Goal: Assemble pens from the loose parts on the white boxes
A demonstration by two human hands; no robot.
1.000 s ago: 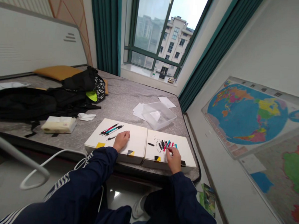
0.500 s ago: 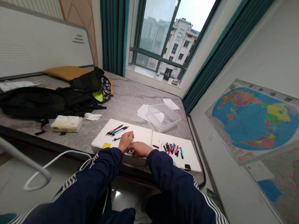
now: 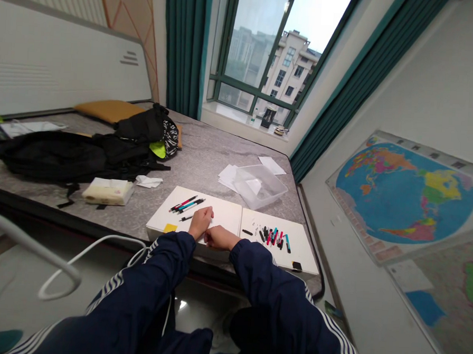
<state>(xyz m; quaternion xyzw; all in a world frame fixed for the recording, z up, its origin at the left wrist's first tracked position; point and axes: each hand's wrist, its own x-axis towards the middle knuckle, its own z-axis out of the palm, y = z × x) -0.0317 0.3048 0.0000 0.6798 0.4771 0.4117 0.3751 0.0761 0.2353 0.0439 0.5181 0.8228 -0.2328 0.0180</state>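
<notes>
My left hand (image 3: 201, 222) is closed above the left white box (image 3: 229, 211), fingers curled. Close against it, my right hand (image 3: 220, 238) is also closed, near the box's front edge. Whatever is between the fingers is hidden. Several assembled pens (image 3: 186, 204), with red, blue and black bodies, lie beyond my left hand, and a thin dark pen (image 3: 187, 217) lies just beside it. On the right white box (image 3: 306, 252) is a pile of short pen parts (image 3: 273, 237) in black, red and blue. One black piece (image 3: 247, 232) lies apart, nearer my right hand.
A clear plastic bin (image 3: 260, 186) and white papers (image 3: 272, 165) are behind the boxes. To the left are a tissue pack (image 3: 107, 191), a crumpled tissue (image 3: 149, 182) and a black backpack (image 3: 59, 157). A white cable (image 3: 57, 265) loops at the front left.
My right hand has turned slightly, with its fingers now more tucked in against my left hand. The pens and parts lie as before; the view has shifted a little.
</notes>
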